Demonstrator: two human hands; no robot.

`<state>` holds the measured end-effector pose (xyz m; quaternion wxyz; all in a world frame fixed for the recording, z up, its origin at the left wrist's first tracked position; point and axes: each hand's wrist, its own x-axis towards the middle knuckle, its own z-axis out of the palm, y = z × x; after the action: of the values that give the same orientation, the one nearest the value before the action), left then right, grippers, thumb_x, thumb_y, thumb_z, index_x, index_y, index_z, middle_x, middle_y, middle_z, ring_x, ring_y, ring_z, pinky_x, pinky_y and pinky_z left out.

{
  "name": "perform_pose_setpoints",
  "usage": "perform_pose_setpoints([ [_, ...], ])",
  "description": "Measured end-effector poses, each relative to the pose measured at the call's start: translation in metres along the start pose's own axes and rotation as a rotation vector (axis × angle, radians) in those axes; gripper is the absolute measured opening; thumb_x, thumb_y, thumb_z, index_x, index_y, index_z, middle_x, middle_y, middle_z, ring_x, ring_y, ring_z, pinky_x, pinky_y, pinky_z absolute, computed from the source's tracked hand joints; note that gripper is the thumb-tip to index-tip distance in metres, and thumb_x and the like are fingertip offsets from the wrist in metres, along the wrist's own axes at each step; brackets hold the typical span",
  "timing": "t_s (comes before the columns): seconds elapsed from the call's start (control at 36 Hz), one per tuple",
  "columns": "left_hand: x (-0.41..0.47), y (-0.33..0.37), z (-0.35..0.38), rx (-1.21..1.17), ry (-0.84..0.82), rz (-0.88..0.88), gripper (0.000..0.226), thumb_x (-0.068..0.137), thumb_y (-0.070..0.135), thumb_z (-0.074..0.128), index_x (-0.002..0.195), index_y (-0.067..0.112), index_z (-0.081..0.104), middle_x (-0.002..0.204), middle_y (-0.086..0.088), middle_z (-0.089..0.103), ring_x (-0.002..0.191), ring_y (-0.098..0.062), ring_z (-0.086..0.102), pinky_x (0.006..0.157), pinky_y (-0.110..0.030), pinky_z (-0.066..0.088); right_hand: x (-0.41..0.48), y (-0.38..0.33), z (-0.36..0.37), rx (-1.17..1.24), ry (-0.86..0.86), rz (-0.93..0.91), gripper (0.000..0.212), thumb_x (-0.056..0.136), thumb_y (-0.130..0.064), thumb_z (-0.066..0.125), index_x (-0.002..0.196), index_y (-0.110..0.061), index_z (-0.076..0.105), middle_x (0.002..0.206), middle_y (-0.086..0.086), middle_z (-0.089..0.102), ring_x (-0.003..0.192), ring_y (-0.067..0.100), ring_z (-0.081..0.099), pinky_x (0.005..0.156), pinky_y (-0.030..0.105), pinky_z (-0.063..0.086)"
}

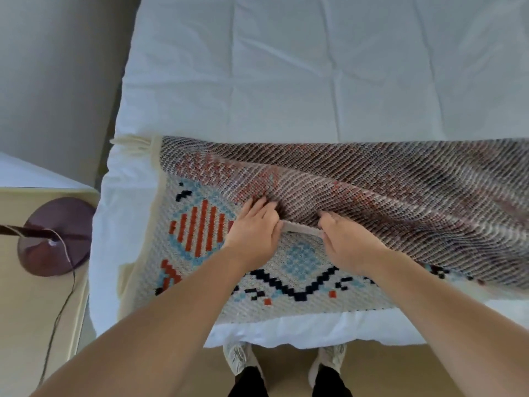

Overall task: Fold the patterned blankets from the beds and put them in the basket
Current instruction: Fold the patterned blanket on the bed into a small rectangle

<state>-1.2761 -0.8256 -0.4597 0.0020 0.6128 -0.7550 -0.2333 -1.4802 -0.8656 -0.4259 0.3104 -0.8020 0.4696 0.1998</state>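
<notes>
One patterned blanket lies across the near end of one bed, its far part turned back toward me so the striped underside shows. My two hands pinch its cream edge: my left hand is clenched on the fold, and my right hand, just at its 3 o'clock, grips the same edge. At 9 o'clock, one tabletop carries one lamp base with its cord. My two shoes show at 6 o'clock
</notes>
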Motion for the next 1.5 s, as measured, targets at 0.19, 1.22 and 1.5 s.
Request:
perform_pose_setpoints([
  [0.19, -0.007, -0.017, 0.013, 0.166, 0.001, 0.071, 0.020, 0.099, 0.027, 0.044, 0.118, 0.023, 0.049, 0.120, 0.005, 0.053, 0.114, -0.021, 0.044, 0.102, -0.032, 0.028, -0.004, 0.006, 0.003, -0.030, 0.005, -0.033, 0.038, 0.103, -0.022, 0.027, 0.133, -0.004, 0.041, 0.159, 0.011, 0.018, 0.147, 0.024, 0.018, 0.118, 0.032, 0.014],
  [1.22, -0.058, -0.065, -0.031, 0.021, 0.479, 0.165, 0.014, 0.086, 0.005, 0.046, 0.091, 0.012, 0.058, 0.082, -0.001, 0.061, 0.064, -0.018, 0.051, 0.052, -0.031, 0.045, 0.027, -0.049, 0.021, -0.152, -0.040, 0.019, 0.032, 0.093, 0.002, 0.044, 0.123, -0.009, 0.045, 0.080, -0.001, 0.051, 0.055, 0.010, 0.043, 0.045, 0.021, 0.032],
  [1.5, -0.089, -0.085, -0.014, -0.047, 0.041, -0.228, 0.033, 0.098, 0.040, 0.046, 0.126, 0.021, 0.046, 0.104, 0.000, 0.058, 0.088, -0.014, 0.052, 0.078, -0.030, 0.048, 0.027, -0.045, 0.027, -0.151, -0.034, 0.003, 0.019, 0.096, -0.007, 0.041, 0.113, -0.010, 0.048, 0.102, 0.006, 0.054, 0.091, 0.026, 0.058, 0.071, 0.032, 0.045],
])
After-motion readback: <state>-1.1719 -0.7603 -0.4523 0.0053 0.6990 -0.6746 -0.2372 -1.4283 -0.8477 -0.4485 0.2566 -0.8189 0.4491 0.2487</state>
